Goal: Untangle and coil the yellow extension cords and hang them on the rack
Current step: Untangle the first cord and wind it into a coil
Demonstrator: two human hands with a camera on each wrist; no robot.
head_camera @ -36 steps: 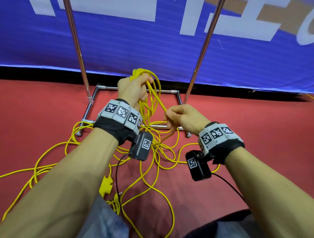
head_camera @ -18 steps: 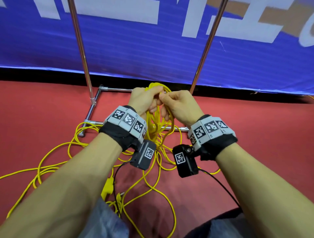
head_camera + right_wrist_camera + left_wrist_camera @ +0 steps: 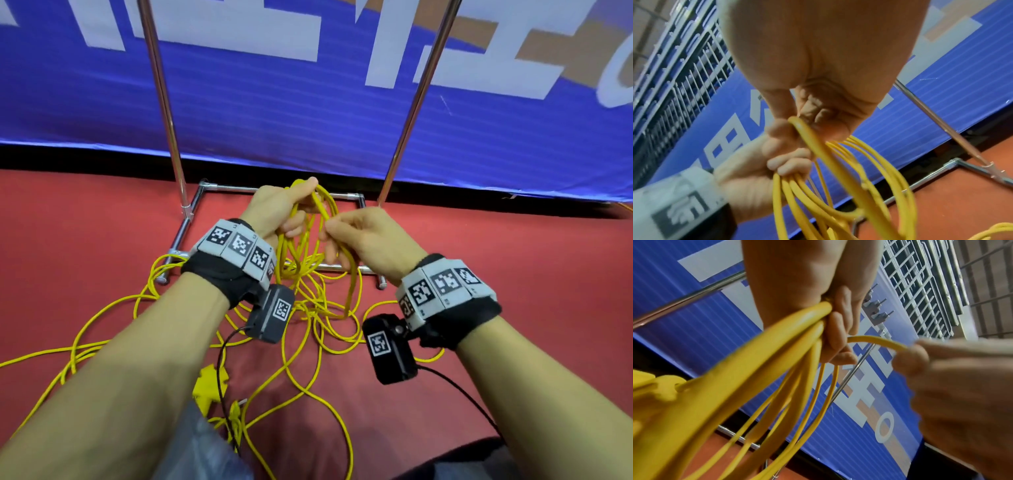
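Observation:
My left hand (image 3: 281,212) grips a bundle of several yellow cord loops (image 3: 308,246) in front of the rack; the left wrist view shows its fingers (image 3: 838,331) curled round the loops (image 3: 789,344). Close to its right, my right hand (image 3: 356,233) pinches one strand of the same cord (image 3: 812,138) between thumb and fingers. The loops hang down to a tangle of yellow cord (image 3: 308,308) on the red floor. A yellow plug block (image 3: 209,383) lies near my knee. The chrome rack (image 3: 164,102) stands just behind the hands.
The rack's base frame (image 3: 274,188) and second upright (image 3: 421,96) sit against a blue banner (image 3: 308,102). Loose yellow cord (image 3: 85,335) trails off to the left across the red floor. Black camera cables hang under both wrists. A wire grid (image 3: 920,280) is overhead.
One second ago the right hand was lower and apart; it rose to meet the left hand at the loops. Since then it has drawn back a little, pinching a strand.

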